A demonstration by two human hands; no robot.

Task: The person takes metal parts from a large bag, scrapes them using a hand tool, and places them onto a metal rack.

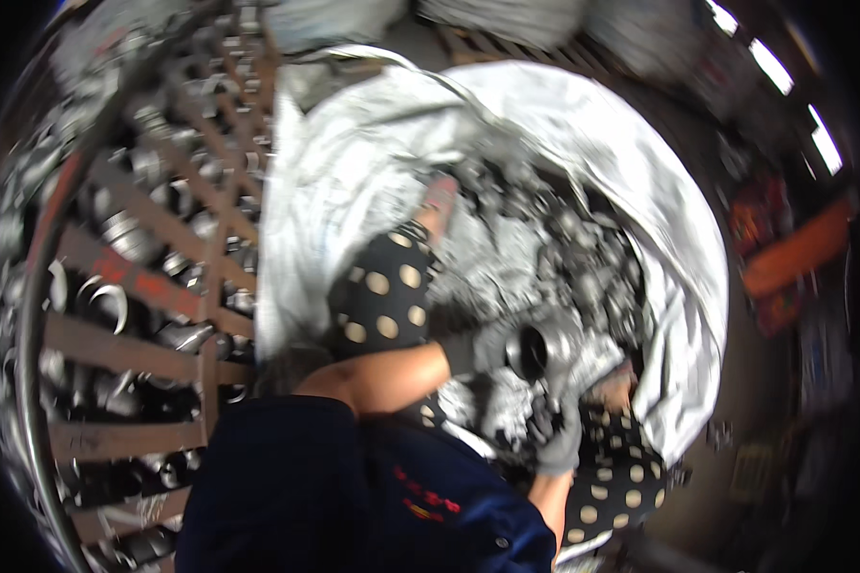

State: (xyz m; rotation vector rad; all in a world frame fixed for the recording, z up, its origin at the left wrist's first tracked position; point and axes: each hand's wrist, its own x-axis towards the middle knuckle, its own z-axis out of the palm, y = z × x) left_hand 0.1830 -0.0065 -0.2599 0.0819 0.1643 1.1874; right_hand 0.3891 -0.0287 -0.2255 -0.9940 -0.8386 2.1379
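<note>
Though blurred, fitting (557, 346) between gloved hands (487, 350) (561, 445)

We see our left hand (490, 350) beside a metal fitting (562, 346) at four o'clock, right hand (560, 443) at five, slatted crate (124, 351) at nine

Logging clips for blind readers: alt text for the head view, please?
A person's gloved left hand is at a hollow grey metal piece, the gloved right hand close below it in the picture, over a big white sack of metal parts; blur hides the grip. A brown slatted crate of metal pieces stands to the left.
</note>
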